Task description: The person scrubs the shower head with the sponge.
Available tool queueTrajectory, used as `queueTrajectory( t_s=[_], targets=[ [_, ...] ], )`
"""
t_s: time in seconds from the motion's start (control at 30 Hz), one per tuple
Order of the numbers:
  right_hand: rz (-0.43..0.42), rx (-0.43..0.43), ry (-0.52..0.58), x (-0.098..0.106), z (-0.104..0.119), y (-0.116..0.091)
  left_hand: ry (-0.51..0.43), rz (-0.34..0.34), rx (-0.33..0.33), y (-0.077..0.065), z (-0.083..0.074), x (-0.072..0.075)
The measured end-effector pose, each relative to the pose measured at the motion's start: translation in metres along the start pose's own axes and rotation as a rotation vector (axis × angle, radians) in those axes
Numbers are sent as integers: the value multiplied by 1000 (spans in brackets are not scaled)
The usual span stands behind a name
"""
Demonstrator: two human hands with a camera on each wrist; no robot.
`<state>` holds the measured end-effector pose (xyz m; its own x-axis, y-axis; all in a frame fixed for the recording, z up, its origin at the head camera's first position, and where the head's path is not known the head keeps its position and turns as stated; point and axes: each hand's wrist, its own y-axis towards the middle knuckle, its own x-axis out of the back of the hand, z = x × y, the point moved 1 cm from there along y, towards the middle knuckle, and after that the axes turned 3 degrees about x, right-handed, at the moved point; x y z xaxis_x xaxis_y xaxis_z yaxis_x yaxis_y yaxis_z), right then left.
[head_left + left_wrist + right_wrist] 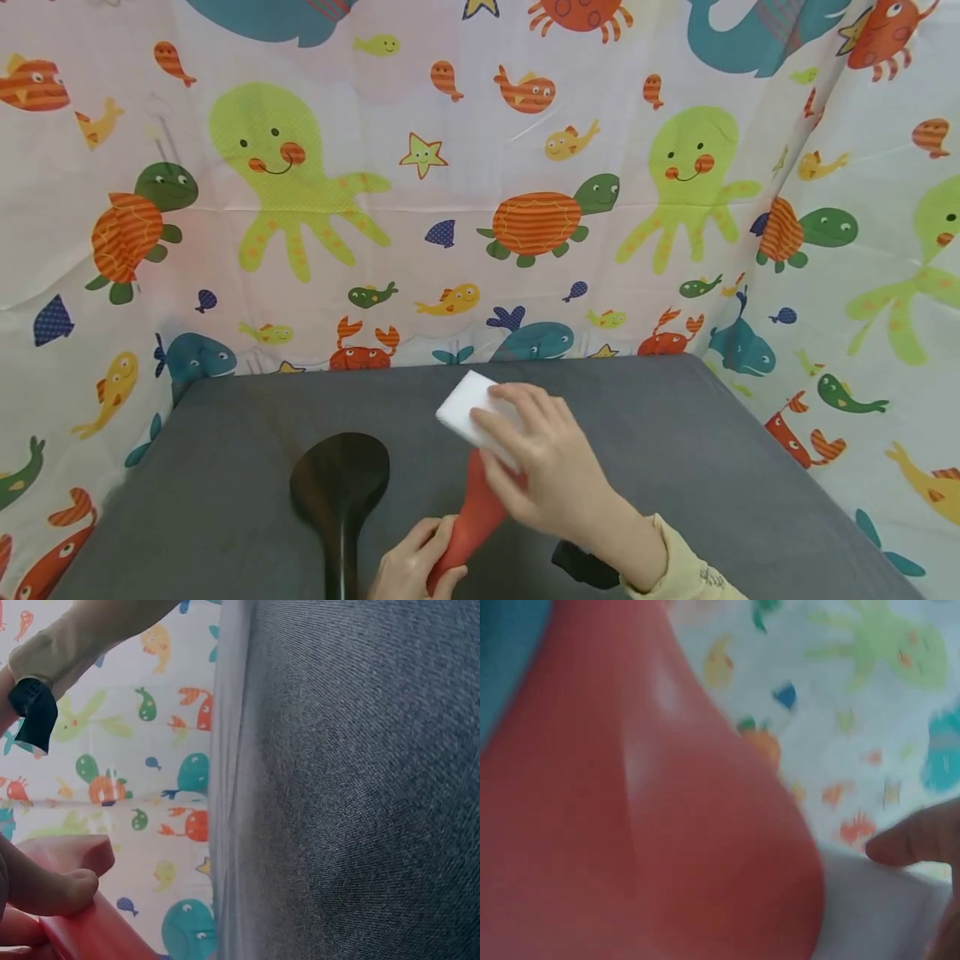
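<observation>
My left hand [414, 557] grips the lower part of a smooth red utensil [477, 508] with a broadening end. The left wrist view shows my thumb lying along the red utensil [97, 930], and the right wrist view shows its wide, shiny red surface [705, 810]. My right hand [546, 458] holds a white sponge block [468, 408] between thumb and fingers, at the utensil's upper end. Part of that end is hidden behind the sponge and hand. In the right wrist view the white sponge [866, 904] sits right behind the red edge.
A black, round-headed spoon or ladle [341, 475] lies on the dark grey table [240, 467] to the left, handle toward me. A curtain [465, 200] with sea animals stands behind the table and along its sides. A black piece [585, 567] hangs beneath my right wrist.
</observation>
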<state>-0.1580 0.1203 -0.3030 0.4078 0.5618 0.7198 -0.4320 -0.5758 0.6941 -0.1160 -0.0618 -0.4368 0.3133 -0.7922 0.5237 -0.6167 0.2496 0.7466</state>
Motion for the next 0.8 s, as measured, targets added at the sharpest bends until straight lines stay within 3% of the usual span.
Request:
queueTrajectory(
  t_s=[0.13,0.23,0.33,0.6,0.7,0.8],
  targets=[
    [84,216,-119,-10,19,-7,51,-6,-4,1,0,0],
    [107,270,-166,-11,23,-8,63,-9,34,2,-1,0],
    [86,223,-210,-6,16,-4,69,5,67,2,-3,2],
    [-11,-35,-328,6,-12,9,79,81,146,-1,-6,5],
    [-12,-22,-315,4,-9,9,106,67,130,-1,-5,5],
    [16,71,-276,-1,5,5,143,26,97,-2,-5,4]
  ],
)
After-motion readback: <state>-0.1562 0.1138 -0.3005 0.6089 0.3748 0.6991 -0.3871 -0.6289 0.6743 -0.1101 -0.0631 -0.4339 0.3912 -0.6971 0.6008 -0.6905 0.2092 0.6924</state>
